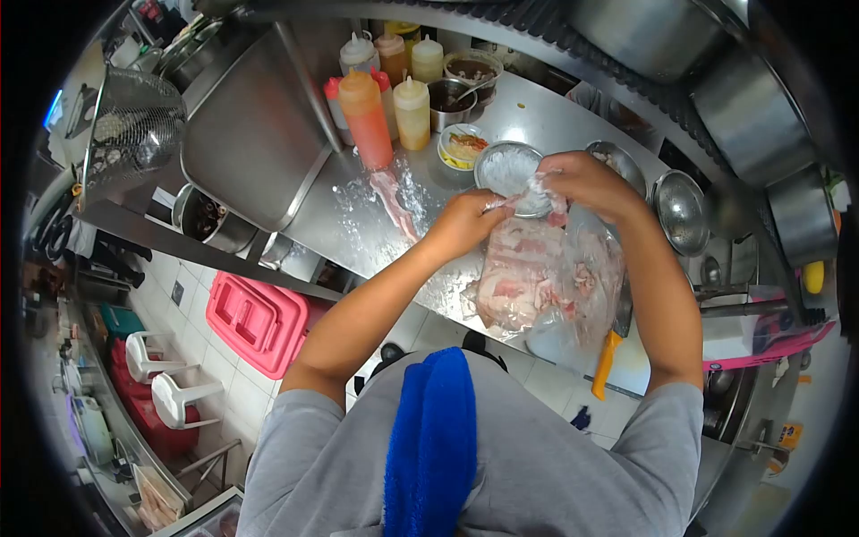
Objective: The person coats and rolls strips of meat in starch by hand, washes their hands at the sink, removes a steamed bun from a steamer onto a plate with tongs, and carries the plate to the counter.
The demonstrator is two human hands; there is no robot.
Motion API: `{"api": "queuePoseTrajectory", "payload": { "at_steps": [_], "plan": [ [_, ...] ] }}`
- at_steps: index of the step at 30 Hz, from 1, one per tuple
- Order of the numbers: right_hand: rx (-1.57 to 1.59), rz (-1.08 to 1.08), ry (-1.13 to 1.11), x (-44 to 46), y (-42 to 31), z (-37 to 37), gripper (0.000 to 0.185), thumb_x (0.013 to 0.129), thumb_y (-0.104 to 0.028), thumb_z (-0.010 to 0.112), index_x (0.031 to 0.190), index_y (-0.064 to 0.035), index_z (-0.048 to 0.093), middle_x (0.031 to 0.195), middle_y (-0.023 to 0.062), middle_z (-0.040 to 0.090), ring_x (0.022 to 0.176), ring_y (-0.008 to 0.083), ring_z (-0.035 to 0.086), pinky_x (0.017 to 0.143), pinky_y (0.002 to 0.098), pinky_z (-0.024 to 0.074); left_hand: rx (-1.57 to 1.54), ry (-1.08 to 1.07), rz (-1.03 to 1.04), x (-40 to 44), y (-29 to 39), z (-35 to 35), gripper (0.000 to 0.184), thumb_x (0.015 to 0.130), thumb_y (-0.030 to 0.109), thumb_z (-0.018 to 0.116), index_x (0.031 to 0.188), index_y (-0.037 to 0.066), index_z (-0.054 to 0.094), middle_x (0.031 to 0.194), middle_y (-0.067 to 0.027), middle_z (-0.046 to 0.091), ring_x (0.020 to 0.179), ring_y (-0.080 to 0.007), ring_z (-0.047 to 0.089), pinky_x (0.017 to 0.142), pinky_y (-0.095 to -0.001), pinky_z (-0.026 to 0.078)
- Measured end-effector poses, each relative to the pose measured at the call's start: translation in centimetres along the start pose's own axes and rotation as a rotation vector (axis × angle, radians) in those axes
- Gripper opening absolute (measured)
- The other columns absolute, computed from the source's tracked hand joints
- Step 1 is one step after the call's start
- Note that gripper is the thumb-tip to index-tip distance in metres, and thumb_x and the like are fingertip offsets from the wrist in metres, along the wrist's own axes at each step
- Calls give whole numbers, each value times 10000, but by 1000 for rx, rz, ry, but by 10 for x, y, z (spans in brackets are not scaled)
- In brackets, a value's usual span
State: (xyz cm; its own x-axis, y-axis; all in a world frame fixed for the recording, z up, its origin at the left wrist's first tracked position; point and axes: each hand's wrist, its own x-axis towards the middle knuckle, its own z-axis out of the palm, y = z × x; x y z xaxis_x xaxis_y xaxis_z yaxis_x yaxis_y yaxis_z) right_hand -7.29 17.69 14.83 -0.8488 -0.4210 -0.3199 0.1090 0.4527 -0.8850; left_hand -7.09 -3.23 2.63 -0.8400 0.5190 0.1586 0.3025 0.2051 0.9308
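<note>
My left hand (467, 222) is closed, thumb and fingers pinching one end of a piece of raw meat (558, 217). My right hand (592, 184) grips the same piece at its other side, its fingers dusted with white powder. Both hands are over the near rim of a metal bowl (506, 166) of white powder. Just below them lies a clear plastic bag (586, 309) with raw meat slabs (517, 268) on and in it. Left of my left hand, a floured strip of meat (392, 199) rests on the steel table (313, 234) amid scattered powder.
A knife with a yellow handle (607, 365) lies right of the bag. Squeeze bottles (367, 116), a sauce pot (452, 103) and a small food bowl (462, 146) stand at the back. Metal bowls (680, 213) sit to the right; a pink lidded bin (255, 322) is on the floor.
</note>
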Motion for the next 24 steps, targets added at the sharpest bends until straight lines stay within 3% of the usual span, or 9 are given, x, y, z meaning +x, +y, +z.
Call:
{"api": "queuePoseTrajectory", "payload": {
  "at_steps": [6,8,10,11,13,15,18,21,24],
  "plan": [
    [359,-232,306,-59,27,-33,216,876,-190,535,986,-21,614,853,19,585,747,85,550,693,255,510,-8,-36,-136,4,-6,-21,327,850,235,635,1077,0,621,948,-143,669,837,-199,628,751,-305,480],
    [361,37,422,-60,78,-26,247,852,-225,550,971,-25,633,923,84,634,854,168,613,746,334,517,-97,-17,-217,7,-1,-33,297,855,209,632,1075,10,619,929,-97,665,840,-158,609,756,-288,474],
    [-1022,153,193,-58,144,-17,301,809,-279,574,973,-38,650,996,161,643,944,279,622,781,408,505,-164,61,-235,10,-6,-40,248,847,172,637,1042,22,609,892,-51,657,793,-111,597,711,-266,490],
    [-1153,397,377,-58,149,-4,347,772,-334,587,978,-64,656,978,210,623,928,337,612,804,432,489,-156,69,-227,13,-2,-47,248,847,172,637,1042,22,609,892,-51,657,793,-111,597,711,-266,490],
    [-855,334,418,-52,111,2,298,798,-309,588,973,-78,660,1033,202,618,894,357,619,819,404,494,-150,61,-388,13,13,-60,237,849,181,637,1026,25,606,868,-48,655,740,-111,611,635,-257,510],
    [-474,-129,521,-33,95,23,295,821,-279,604,1029,-71,632,1107,174,615,872,346,638,801,387,494,-185,82,-403,15,19,-67,228,855,175,629,1031,33,597,853,-46,654,708,-116,623,590,-259,522],
    [10,-305,393,21,66,79,376,842,-226,612,1171,-56,547,1095,91,620,846,209,625,762,340,480,-293,103,-393,16,32,-78,208,864,146,612,1039,36,591,866,-54,660,721,-128,633,604,-274,525],
    [138,-283,188,82,88,113,359,854,-104,581,1200,-30,522,1078,50,608,979,117,536,817,273,444,-350,124,-332,13,20,-92,208,863,145,610,1040,39,592,879,-58,660,734,-133,639,604,-268,521],
    [331,-161,45,98,107,149,295,862,-87,574,1146,-9,557,1009,30,622,906,96,561,798,249,444,-385,187,-396,0,-5,-111,218,855,140,612,1045,35,592,894,-55,656,759,-141,641,633,-271,523]
  ]
}}
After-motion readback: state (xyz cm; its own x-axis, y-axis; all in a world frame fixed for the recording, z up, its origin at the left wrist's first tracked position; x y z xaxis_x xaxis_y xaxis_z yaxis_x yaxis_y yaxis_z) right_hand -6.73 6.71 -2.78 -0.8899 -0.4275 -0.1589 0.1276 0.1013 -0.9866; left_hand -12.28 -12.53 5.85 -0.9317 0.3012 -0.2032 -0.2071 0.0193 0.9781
